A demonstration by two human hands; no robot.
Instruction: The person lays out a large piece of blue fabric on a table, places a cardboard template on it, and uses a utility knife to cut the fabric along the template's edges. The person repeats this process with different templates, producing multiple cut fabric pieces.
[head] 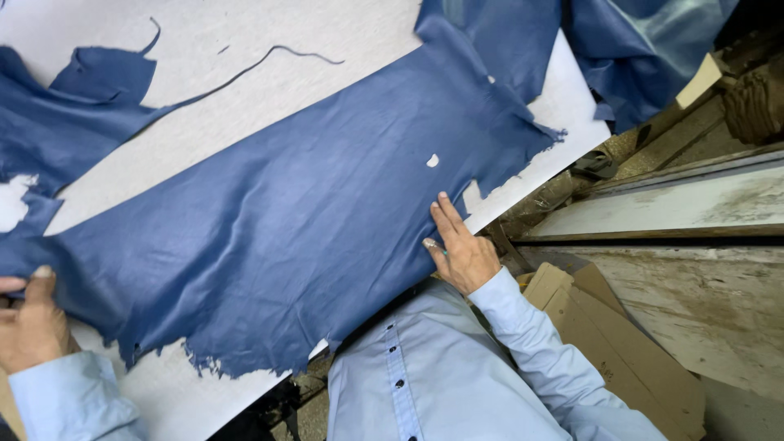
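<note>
A large blue leather-like sheet (294, 212) with ragged edges lies spread across a white table (245, 49). A small hole (432, 160) shows near its right end. My left hand (31, 327) pinches the sheet's left edge at the lower left, thumb on top. At the near edge on the right, my right hand (459, 249) lies flat, with its fingers pressing down on the sheet and nothing gripped. Both sleeves are light blue.
Cut blue scraps (73, 114) with a thin trailing strip lie at the upper left. More blue sheets (621, 49) are heaped at the top right. Off the table's right edge are flattened cardboard (621, 343) and worn wooden boards (678, 204).
</note>
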